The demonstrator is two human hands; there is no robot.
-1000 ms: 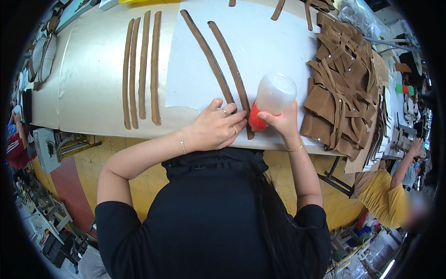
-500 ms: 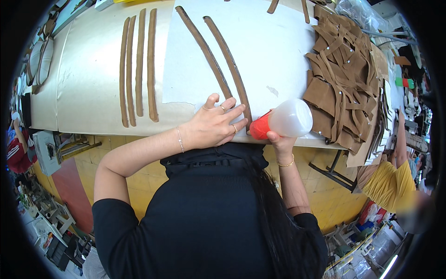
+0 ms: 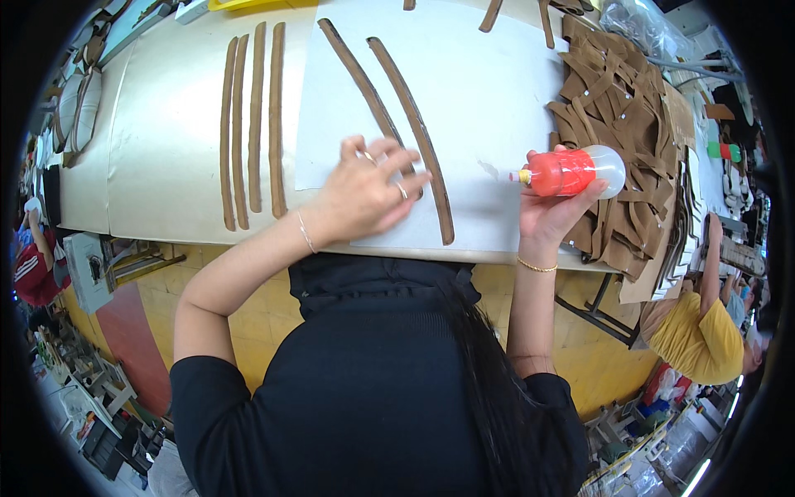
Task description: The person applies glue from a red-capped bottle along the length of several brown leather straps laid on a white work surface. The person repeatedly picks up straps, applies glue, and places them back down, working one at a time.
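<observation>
My right hand [image 3: 553,217] is wrapped round a squeeze bottle [image 3: 571,172], red with a translucent base. The bottle lies sideways above the table, its small yellow nozzle pointing left. My left hand [image 3: 364,189], slightly blurred, is over the near end of a narrow brown strip [image 3: 362,79], fingers apart; whether they touch it is hidden. Just to its right lies a second brown strip [image 3: 421,132] with a dark, shiny edge. Both strips rest on a white sheet [image 3: 489,91].
Several brown strips [image 3: 255,124] lie side by side on the table [image 3: 157,141] at the left. A heap of brown cut pieces [image 3: 617,141] covers the right side. A yellow tray [image 3: 240,4] shows at the far edge. A person in yellow [image 3: 696,340] is off to the right.
My right hand has moved right and up with the bottle, whose nozzle now points left, away from the strips. My left hand has shifted slightly left, off the right strip.
</observation>
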